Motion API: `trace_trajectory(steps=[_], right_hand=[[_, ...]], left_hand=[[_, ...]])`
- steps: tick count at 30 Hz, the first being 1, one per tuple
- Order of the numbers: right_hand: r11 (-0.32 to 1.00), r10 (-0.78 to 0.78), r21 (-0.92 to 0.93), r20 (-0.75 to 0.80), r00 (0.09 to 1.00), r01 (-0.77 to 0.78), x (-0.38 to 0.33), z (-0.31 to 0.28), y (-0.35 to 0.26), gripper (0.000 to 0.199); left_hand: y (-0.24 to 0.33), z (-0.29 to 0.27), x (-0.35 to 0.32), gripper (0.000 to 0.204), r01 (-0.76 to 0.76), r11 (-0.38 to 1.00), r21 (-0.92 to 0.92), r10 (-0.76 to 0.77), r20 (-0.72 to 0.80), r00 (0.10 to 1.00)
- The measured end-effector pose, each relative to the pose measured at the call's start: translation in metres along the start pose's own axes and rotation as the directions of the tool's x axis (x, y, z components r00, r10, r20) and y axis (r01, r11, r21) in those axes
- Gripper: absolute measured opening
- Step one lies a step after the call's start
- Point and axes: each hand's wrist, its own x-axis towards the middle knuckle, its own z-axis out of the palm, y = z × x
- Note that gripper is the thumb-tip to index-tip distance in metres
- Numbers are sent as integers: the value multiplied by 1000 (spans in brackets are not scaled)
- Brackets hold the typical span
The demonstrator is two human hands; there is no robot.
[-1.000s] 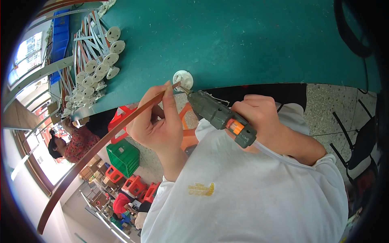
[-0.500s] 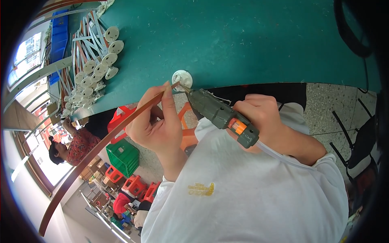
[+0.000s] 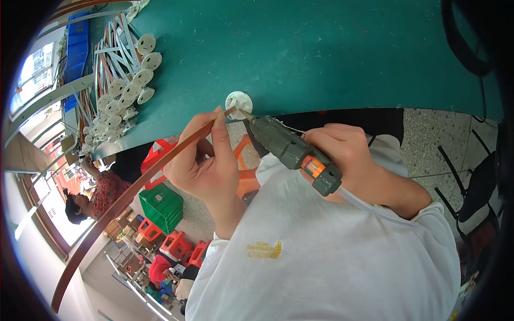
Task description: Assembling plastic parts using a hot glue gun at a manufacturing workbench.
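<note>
Head view, sole camera. Left hand [image 3: 201, 160]: grip closed, thumb and index finger pinching a long brown strip [image 3: 120, 203] close to its upper end. From the pinch, the strip runs down and leftward across the view; its curve is partly lens bending. The pinched end lies at the lower part of a round white disc [image 3: 241, 98], which rests on the green surface [image 3: 332, 59] close to its near edge. Whether strip and disc touch: cannot tell.

Right hand [image 3: 342, 152]: grip clamped around the body of a dark green glue gun [image 3: 284, 147], nozzle directed up and left at the disc, tip just beside the strip's end. Contact of tip with either part cannot be resolved. Trigger hidden by the hand. Orange part visible in the gun's rear section; pale cord [image 3: 369, 207] passes from behind the gun along the right forearm. Fine pale strand noted along the gun's upper side.

Far left of the surface: cluster of white discs [image 3: 143, 78] with brown and grey strips attached, overlapping; blue bin [image 3: 77, 45] beyond. Below left: red stool [image 3: 151, 160] near a green basket [image 3: 161, 208], and a person in a patterned top [image 3: 110, 192].
</note>
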Motion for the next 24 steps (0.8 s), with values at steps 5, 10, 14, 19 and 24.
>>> trace_trajectory(steps=[5,10,14,19,24], right_hand=[[999,28,-16,23,999,-28,-2,-2,-1,27],[999,50,-19,8,999,-49,3,-6,-4,29],[987,79,-147,54,995,-71,14,-30,-25,31],[997,-29,-76,-47,998,25,21,-69,-30,29],[983,-12,163,-377,926,79,21,-109,-3,24]], left_hand=[[1,5,0,9,23,999,-39,-26,-75,997],[4,3,1,11,-5,1000,-23,5,-19,1000],[4,3,2,10,-13,1000,-20,13,-11,1000],[6,-3,15,11,23,999,-36,-26,-88,996],[0,-3,61,5,-43,999,-32,36,-192,981]])
